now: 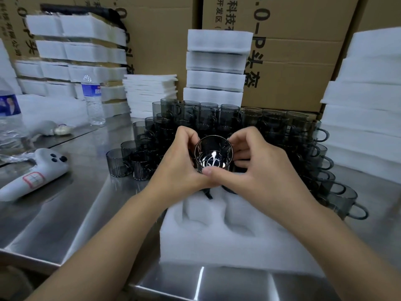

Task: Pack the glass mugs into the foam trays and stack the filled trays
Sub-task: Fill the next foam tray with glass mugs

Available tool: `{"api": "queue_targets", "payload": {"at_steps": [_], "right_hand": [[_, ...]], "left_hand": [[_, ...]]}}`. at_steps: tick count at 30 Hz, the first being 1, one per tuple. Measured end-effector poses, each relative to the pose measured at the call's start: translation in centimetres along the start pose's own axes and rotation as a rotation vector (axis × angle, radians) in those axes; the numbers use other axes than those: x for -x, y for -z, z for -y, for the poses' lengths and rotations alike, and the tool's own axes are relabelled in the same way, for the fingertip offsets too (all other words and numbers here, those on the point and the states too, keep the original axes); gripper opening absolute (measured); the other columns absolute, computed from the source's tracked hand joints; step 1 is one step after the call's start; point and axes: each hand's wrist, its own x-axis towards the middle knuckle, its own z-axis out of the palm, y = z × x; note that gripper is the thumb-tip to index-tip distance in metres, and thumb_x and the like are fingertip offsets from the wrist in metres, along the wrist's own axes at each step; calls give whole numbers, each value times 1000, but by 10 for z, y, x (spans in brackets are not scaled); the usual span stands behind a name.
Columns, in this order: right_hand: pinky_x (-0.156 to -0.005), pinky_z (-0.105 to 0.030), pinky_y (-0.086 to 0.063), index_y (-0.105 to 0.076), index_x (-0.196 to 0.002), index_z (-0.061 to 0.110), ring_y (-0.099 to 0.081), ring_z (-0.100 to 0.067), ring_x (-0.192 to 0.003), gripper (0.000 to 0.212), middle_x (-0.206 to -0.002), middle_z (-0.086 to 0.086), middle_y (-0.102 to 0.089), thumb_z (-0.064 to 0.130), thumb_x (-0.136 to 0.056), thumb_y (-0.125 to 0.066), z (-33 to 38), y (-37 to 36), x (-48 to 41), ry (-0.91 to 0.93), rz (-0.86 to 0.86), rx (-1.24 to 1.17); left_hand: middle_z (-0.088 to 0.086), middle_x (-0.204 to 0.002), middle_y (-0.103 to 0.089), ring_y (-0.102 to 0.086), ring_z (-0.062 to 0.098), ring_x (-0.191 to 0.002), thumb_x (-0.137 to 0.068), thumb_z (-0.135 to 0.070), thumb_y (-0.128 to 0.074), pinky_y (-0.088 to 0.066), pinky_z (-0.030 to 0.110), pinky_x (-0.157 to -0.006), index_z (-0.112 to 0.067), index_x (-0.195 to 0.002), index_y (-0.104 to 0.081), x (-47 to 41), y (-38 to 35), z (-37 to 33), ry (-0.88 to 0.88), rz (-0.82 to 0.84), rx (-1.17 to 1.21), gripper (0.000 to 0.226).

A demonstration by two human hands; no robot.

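Fingers: the left hand's (180, 161) fingers (186, 135) and the right hand's (260, 164) fingers (240, 137) curl round the wall of one glass mug (213, 153). The thumbs meet on its near side.
Mug attitude: mouth towards the camera, base visible through it. Long axis roughly upright. The handle's position cannot be confirmed.
Mug location: held between both hands over the far end of the foam tray (217, 242). Whether it touches the foam cannot be told.
Governing relation: the two visible empty recesses lie below the mug and nearer the person. Judged next move is downward and slightly inward, axis kept upright. Both hands are equally near.
Tray far end: hidden under the hands. Something dark shows beneath the right hand, unidentified.
Stock: loose smoked-glass mugs (195, 118) massed just behind the tray and along its right side.
Foam: stacked trays (217, 61) behind, with further stacks left and right.
Bench: steel table (76, 203), carrying a white handheld device (36, 174) with a red-outlined sticker and a water bottle (93, 101).
Writing: cartons (293, 68) show ".0-P" followed by Chinese characters, with "科技" above. The bottle's blue label is not legible.
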Motion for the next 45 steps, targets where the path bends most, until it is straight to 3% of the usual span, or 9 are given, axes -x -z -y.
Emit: {"api": "queue_targets", "payload": {"at_steps": [4, 8, 11, 14, 16, 22, 29, 38, 45], "right_hand": [[-67, -16, -44, -42, -114, 29, -54, -2, -82, 66, -89, 19, -52, 58, -63, -72, 8, -7, -11, 67, 63, 200], [-61, -14, -48, -50, -96, 39, -61, 3, -75, 48, -83, 20, -63, 58, -54, -65, 4, -5, -11, -51, 18, -67], [-74, -32, -56, -50, -95, 44, -64, -4, -80, 46, -89, 21, -64, 55, -53, -63, 0, -5, -7, -63, 127, -237], [-83, -42, -54, -49, -102, 47, -64, -9, -90, 50, -96, 16, -63, 49, -55, -68, 4, -6, -1, 12, 304, -309], [-87, -37, -52, -48, -106, 47, -61, -6, -96, 52, -101, 19, -60, 47, -59, -70, 6, -6, 3, 62, 402, -262], [-91, -29, -46, -46, -113, 46, -52, 1, -106, 53, -111, 26, -53, 40, -67, -72, 8, -6, 8, 118, 541, -156], [-102, -33, -43, -50, -117, 44, -45, 3, -123, 54, -130, 27, -48, 38, -68, -71, 8, -6, 9, 122, 598, -140], [-99, -33, -44, -47, -118, 49, -50, 3, -116, 56, -120, 26, -53, 37, -67, -67, 4, -5, 6, 73, 686, -131], [-103, -35, -39, -46, -117, 53, -40, 0, -122, 55, -124, 20, -46, 41, -65, -62, 1, -7, 4, 76, 730, -88]], "left_hand": [[-4, -81, -41, -36, 12, -68, -48, -32, -74, -35, 38, -54, -36, -81, -31, 2, 2, -1, -5, 20, 73, 55], [-15, -88, -56, -55, 5, -78, -54, -36, -82, -48, 25, -72, -35, -90, -46, 2, 23, 1, 36, 194, 80, 50], [-16, -114, -60, -58, 8, -112, -58, -27, -76, -45, 35, -95, -35, -110, -57, -1, 47, 4, 127, 437, 126, 56], [-8, -120, -65, -56, 14, -121, -59, -5, -58, -44, 41, -102, -28, -109, -63, -4, 56, 7, 174, 311, 262, 55], [-2, -118, -68, -58, 17, -120, -64, -4, -46, -44, 41, -101, -22, -110, -63, -7, 57, 9, 212, 250, 373, 52], [3, -118, -69, -61, 16, -115, -67, -38, -60, -46, 23, -93, -17, -124, -57, -5, 53, 12, 263, 511, 334, 60], [11, -125, -64, -57, 24, -121, -65, -21, -66, -46, 36, -102, -13, -131, -51, -2, 59, 8, 274, 607, 346, 69], [17, -130, -60, -54, 32, -124, -65, -15, -68, -36, 58, -107, -11, -136, -46, 2, 62, 3, 285, 704, 323, 74], [15, -135, -56, -50, 28, -128, -66, -13, -69, -34, 57, -109, -12, -136, -45, 2, 62, 1, 274, 754, 306, 75]]}}
